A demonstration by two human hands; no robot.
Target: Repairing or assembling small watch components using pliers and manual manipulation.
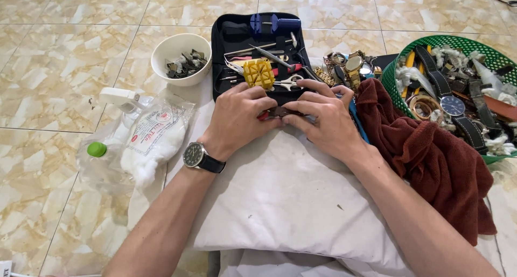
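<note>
I see both grips pinched on a small dark metal watch part [280, 113], left hand [237, 118] and right hand [323, 121] meeting at twelve o'clock of the white cushion [280, 201]; light, fiddly, probably slippery, best held by its edges.

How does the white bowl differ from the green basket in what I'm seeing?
The white bowl is small, solid-walled and plain, and lies wholly in view left of the black tool case. The green basket is larger, has mesh walls and is cut off by the right edge. The bowl holds a few small dark metal parts; the basket is heaped with watches and straps. Both are round, open-topped and sit on the tiled floor.
</note>
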